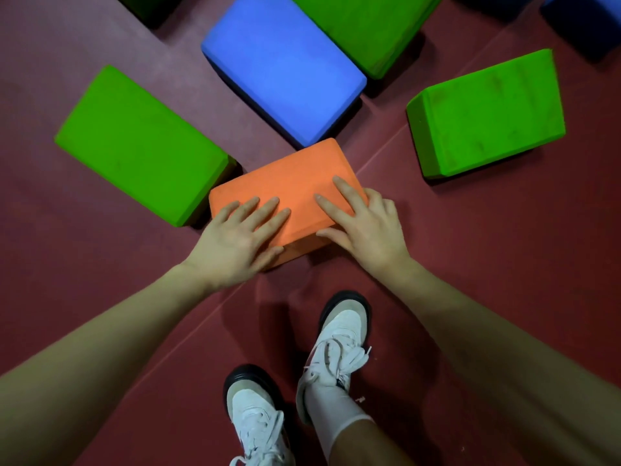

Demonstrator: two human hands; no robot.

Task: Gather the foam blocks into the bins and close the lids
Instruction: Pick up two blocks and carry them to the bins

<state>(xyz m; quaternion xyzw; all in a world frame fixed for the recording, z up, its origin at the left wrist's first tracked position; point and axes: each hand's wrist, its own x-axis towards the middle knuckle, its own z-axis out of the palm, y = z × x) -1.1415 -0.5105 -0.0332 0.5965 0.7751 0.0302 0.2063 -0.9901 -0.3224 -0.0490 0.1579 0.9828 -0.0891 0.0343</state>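
Observation:
An orange foam block (289, 183) lies on the dark red floor just ahead of my feet. My left hand (235, 237) rests on its near left part, fingers straight and flat on the top face, thumb against the near side. My right hand (359, 223) lies on its near right corner, fingers spread over the top, thumb along the near side. A green block (141, 142) touches the orange one on the left. A blue block (282, 65) lies right behind it. Another green block (487, 116) stands to the right. No bin is in view.
A third green block (366, 25) lies behind the blue one, and dark blue blocks (584, 18) sit at the top right corner. My two white shoes (339, 334) stand on the floor (487, 250) close to the orange block.

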